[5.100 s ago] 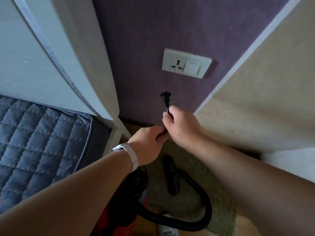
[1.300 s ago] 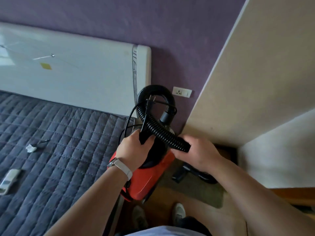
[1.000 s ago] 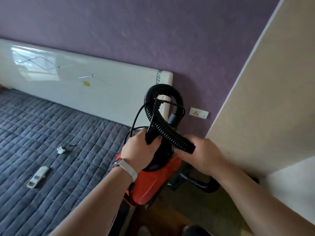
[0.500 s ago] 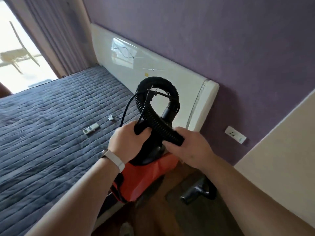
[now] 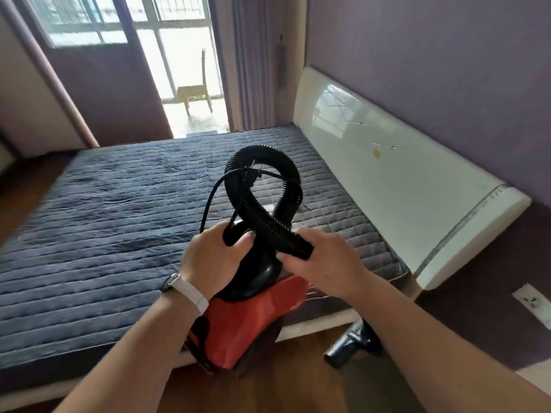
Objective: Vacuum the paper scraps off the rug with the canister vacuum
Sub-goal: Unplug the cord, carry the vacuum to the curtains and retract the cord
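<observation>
Red canister vacuum (image 5: 253, 320) hangs under left hand (image 5: 214, 257), fingers wrapped on its black top handle (image 5: 232, 235); right hand (image 5: 325, 263) fingers grip ribbed black hose (image 5: 262, 216), looped upward.

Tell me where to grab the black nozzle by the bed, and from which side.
Grip the nozzle round its slimmer upper neck, coming from above: it slants with the wide mouth lowest, so the neck is probably easiest to wrap.
</observation>
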A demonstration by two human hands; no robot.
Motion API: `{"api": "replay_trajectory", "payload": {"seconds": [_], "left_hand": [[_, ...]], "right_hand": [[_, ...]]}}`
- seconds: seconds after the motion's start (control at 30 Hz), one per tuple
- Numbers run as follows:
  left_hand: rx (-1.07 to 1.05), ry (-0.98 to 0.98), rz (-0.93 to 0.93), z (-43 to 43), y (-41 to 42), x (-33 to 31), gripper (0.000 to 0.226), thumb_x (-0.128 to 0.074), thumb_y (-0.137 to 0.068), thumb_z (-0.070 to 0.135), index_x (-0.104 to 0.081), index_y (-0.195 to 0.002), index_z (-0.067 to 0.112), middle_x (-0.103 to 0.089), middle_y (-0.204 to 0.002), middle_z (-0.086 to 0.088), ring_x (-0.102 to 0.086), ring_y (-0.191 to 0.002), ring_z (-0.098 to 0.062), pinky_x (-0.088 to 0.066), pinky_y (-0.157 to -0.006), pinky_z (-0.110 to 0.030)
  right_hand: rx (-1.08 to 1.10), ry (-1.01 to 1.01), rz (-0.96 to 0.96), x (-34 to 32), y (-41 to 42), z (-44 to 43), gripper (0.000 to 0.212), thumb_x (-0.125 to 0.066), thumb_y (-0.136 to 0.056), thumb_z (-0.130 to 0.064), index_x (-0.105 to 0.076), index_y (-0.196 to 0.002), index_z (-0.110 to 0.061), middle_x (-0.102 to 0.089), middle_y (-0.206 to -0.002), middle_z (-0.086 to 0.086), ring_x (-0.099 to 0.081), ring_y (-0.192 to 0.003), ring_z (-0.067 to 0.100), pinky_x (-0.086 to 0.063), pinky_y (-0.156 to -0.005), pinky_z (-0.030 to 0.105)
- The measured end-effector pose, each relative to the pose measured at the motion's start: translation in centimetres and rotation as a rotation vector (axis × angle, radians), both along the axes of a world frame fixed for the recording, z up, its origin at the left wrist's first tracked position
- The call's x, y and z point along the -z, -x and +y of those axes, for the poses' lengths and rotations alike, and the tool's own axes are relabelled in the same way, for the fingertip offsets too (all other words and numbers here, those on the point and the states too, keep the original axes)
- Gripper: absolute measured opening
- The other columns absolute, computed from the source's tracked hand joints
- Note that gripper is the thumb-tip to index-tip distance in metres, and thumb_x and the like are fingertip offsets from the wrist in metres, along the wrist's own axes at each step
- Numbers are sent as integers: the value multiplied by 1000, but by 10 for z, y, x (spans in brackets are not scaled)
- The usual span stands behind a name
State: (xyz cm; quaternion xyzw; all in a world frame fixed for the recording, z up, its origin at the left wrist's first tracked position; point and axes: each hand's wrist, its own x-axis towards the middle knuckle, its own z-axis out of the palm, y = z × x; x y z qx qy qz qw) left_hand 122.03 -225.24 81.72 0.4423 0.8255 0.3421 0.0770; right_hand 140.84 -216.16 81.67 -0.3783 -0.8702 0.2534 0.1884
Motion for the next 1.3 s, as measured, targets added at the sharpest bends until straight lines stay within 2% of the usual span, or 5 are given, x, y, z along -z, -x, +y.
{"api": "replay_trajectory", "payload": {"seconds": [0.57, 0.77, 0.87, 1.13, 1.3], "left_hand": [[-517, 56, 55, -335, 270, 3, 40, -59, -85, 57, -58, -71, 20, -53, -62, 11, -58, -74, -24, -38, -62, -31], [-727, -32, 0, -428, 326, 19, 40, -57, -81, 58, -66, -98, 23, -68, -89, 11, -62, -82, -14, -51, -77, -33], [-822, -32, -62, -466, 350, 26, 48, -49, -73, 67, -64, -93, 26, -69, -78, 7, -65, -74, -17, -55, -72, -39], [-1077, 45, -125, -522, 426, 45, 33, -65, -85, 49, -56, -69, 21, -60, -56, 2, -60, -53, -15, -48, -53, -30], [-1234, 164, -131, -547, 483, 37, 29, -58, -86, 56, -53, -83, 28, -63, -68, 6, -62, -61, -14, -52, -58, -31]], "right_hand": [[-484, 50, 30, 20, 357, -254, 41, -58, -68, -69, -57, -95, -37, -58, -64, -9, -61, -68, 19, -54, -66, 37], [-679, 82, -46, 23, 450, -326, 25, -69, -76, -58, -55, -75, -36, -54, -58, -7, -53, -58, 14, -45, -56, 30], [-779, 112, -69, 30, 494, -357, 27, -70, -77, -57, -50, -68, -41, -53, -56, -9, -49, -53, 4, -39, -52, 26], [-1013, 272, -86, 54, 618, -414, 22, -73, -79, -52, -62, -85, -34, -54, -60, -9, -48, -52, 2, -38, -51, 22], [-1163, 321, -87, 49, 695, -442, 27, -71, -80, -52, -67, -103, -38, -56, -61, -13, -52, -54, -1, -39, -51, 18]]}}
